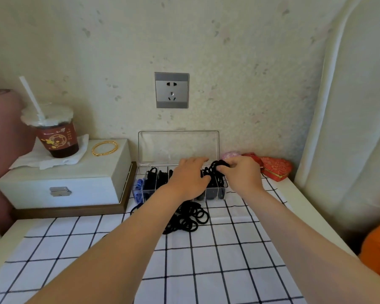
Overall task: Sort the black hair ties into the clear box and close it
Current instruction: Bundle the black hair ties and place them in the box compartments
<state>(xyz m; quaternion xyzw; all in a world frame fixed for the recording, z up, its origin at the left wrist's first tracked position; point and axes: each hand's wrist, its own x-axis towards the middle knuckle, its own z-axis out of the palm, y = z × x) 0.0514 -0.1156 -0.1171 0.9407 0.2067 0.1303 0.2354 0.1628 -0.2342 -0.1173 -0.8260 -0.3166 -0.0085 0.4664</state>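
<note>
- Two hands work over the clear box (151, 194), whose lid (178, 145) stands open at its back.
- Palm down, the left hand (188, 178) lies across the box's middle compartments. Its fingers (198, 160) are nearly straight and close together, with the tips at the box's rear edge. What they touch underneath I cannot tell.
- Above the box's right end, the right hand (242, 175) has its fingers (231, 165) curled, pinching a bunch of black hair ties (217, 167).
- A pile (190, 219) of more black ties lies on the desk (303, 202) just in front of the box.
</note>
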